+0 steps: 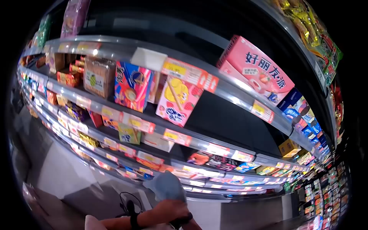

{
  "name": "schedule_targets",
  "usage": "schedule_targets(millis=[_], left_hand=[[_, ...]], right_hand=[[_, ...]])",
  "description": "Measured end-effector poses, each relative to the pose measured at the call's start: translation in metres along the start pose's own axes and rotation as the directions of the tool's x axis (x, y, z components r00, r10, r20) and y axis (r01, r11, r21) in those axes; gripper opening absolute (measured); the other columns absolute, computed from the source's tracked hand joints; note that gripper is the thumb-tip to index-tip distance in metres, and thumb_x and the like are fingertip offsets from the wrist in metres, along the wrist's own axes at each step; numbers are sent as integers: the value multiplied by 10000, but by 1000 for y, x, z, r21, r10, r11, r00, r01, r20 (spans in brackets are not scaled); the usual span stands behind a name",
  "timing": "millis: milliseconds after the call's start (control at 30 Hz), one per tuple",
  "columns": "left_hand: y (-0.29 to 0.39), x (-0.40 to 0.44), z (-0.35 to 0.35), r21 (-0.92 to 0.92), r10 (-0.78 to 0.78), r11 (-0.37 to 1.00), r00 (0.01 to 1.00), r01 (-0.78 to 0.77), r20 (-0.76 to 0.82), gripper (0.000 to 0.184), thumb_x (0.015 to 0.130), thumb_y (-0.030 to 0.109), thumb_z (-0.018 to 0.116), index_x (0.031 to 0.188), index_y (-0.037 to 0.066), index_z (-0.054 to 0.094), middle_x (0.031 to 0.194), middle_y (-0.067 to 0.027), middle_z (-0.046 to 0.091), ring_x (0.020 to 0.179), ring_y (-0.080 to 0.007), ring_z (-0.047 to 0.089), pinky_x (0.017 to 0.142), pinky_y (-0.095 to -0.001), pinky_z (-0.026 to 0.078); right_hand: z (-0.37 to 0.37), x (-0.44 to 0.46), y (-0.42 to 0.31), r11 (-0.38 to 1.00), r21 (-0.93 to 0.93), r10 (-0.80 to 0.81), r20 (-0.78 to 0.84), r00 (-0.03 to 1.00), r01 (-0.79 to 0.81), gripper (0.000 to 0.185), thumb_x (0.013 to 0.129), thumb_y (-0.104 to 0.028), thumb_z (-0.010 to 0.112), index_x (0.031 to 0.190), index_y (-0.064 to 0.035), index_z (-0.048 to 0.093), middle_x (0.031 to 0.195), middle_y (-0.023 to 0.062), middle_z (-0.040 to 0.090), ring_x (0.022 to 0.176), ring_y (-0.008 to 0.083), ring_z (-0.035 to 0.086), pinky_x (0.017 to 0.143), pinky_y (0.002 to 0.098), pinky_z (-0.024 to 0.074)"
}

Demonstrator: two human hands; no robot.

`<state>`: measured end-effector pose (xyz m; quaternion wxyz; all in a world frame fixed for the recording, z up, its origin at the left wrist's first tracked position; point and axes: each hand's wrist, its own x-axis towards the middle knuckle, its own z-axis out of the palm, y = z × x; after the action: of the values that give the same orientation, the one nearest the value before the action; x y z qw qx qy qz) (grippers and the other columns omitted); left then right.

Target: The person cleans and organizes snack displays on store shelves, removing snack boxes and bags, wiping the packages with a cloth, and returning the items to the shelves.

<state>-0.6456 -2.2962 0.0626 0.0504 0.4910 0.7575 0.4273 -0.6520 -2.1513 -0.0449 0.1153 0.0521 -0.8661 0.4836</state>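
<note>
Low in the view, my two forearms meet in front of my body. My left hand (168,211), with a black band (134,221) behind its wrist, lies across my right arm (193,224). A dark band (181,220) shows by the right wrist. Blur and overlap hide the fingers of both hands, so I cannot tell what they hold, if anything. Just beyond them is a rounded grey-blue shape (166,186), perhaps cloth. Neither hand touches the shelves. Nearest above are lower shelf rows with packaged snacks and price labels.
Shelves curve across the view. They bear a pink snack box (179,100), a blue-and-pink box (132,86), a large pink pie box (260,71) and Oreo packs (303,111). Bagged snacks (306,27) hang at upper right. A black cable (130,205) shows near the pale floor (73,168).
</note>
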Motion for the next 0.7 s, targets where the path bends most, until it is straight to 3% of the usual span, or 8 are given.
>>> schedule_targets(millis=[100,133,300,367,467,500,600,700], left_hand=[[-9,-11,-28,-25,-12,1000,999,13,36,111,882,114,618,949,61,547,898,-113,587,810,-336,650,675,-424,529],[-13,-17,-32,19,114,993,988,-113,-103,97,898,103,615,944,69,537,888,-104,538,774,-323,621,638,-405,510],[-25,-24,-91,-55,63,997,997,-62,32,115,897,129,654,907,61,562,891,-102,578,802,-307,629,654,-389,512],[-34,-20,-118,91,147,986,982,-137,-116,92,863,72,682,896,49,599,890,-98,619,783,-307,645,663,-387,517],[-27,2,-177,-29,95,994,967,-105,-236,166,816,-86,678,917,34,622,864,-107,656,770,-259,667,685,-322,528],[-26,12,-191,-146,56,983,943,-109,-328,88,860,-37,657,898,14,597,841,-132,633,778,-307,652,701,-370,522],[-47,50,-214,18,105,992,767,-121,-633,174,883,-53,658,1026,17,587,1008,-105,654,933,-181,640,842,-299,496],[-62,93,-226,42,124,989,661,-139,-740,394,904,62,702,1259,17,536,1279,-129,560,1171,-208,565,977,-347,472]], right_hand=[[28,24,-27,997,-65,-55,-37,998,52,437,850,-158,695,1254,-40,577,1207,109,634,1098,273,614,978,344,477],[31,31,-35,993,-95,-73,-52,996,68,445,843,-157,701,1254,-39,577,1208,110,633,1100,277,614,981,348,476],[21,49,-53,935,-338,-167,-153,974,107,486,808,-153,734,1253,-36,576,1216,117,630,1113,296,610,994,365,472],[11,51,-59,910,-411,-178,-272,946,53,502,794,-151,746,1252,-35,576,1219,120,629,1119,304,608,999,372,470],[5,59,-88,994,-104,-26,-596,802,-44,592,766,-178,793,1288,-40,551,1209,101,643,1152,279,610,1008,374,471],[-6,66,-94,1000,19,14,-561,827,-4,669,740,-217,828,1315,-50,531,1220,98,641,1147,247,615,992,370,482],[-22,72,-91,900,-413,-123,-541,832,-136,736,692,-313,877,1312,-87,550,1226,120,642,1076,259,650,903,375,526],[-32,68,-109,864,-410,-13,-600,800,-293,771,671,-343,887,1318,-92,550,1254,129,625,1127,279,625,930,395,512]])
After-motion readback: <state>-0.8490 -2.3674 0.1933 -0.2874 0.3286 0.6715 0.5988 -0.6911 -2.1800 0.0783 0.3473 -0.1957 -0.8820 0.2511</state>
